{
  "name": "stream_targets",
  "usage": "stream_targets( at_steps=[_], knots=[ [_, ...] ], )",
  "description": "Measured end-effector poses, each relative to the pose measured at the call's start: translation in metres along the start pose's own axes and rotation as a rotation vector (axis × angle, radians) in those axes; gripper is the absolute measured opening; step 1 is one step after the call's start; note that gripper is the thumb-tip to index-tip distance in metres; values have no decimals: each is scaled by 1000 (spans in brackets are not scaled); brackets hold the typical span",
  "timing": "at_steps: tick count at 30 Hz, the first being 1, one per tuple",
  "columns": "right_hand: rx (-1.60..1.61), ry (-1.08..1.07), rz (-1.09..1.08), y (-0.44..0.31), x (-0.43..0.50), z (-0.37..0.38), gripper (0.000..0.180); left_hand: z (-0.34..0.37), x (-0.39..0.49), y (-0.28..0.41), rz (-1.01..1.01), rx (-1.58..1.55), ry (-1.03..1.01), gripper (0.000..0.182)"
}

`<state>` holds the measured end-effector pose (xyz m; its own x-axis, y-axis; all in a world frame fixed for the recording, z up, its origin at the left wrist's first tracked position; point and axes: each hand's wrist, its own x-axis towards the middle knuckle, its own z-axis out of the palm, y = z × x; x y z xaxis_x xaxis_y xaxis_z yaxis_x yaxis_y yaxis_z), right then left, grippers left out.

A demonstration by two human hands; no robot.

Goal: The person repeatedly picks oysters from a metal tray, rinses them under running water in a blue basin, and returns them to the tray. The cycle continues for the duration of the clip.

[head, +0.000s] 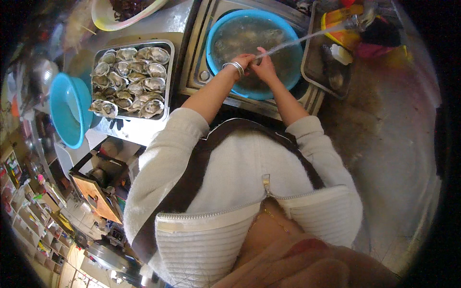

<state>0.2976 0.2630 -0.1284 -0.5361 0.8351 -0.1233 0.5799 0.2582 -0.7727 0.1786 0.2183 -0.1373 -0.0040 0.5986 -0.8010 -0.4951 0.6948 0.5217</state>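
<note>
Over a blue plastic basin (252,95) of murky water in a steel sink, my hands meet under a running stream of water (299,41). My left hand (243,62) wears silver bangles at the wrist, and its fingers are closed around a small greyish object (256,61), perhaps an oyster. Fingers and water hide most of it. Against the same object rests my right hand (265,69), one finger raised beside the stream. To the left, oysters (136,77) in rough grey shells lie in rows on a rectangular metal tray (170,72).
The faucet (360,21) pours from the upper right. Beside the sink, a second metal tray (309,77) holds a white brush-like item (341,54) and a dark item. An empty-looking blue basin (65,108) stands left of the oysters; a pale bowl (108,25) with dark contents sits behind them.
</note>
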Motion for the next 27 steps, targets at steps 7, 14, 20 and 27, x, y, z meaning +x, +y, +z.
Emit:
stream_targets(
  at_steps=[7,14,20,27],
  knots=[
    [514,-257,514,10,11,-7,34,-10,0,9,59,135,100,35],
    [577,-273,472,11,1,-15,26,-8,-9,10,24,-56,129,37],
    [170,-208,310,23,8,-1,27,-6,-27,15,339,535,229,37],
    [-350,-471,-149,26,9,18,54,-27,-99,42,804,1075,567,25]
  ],
)
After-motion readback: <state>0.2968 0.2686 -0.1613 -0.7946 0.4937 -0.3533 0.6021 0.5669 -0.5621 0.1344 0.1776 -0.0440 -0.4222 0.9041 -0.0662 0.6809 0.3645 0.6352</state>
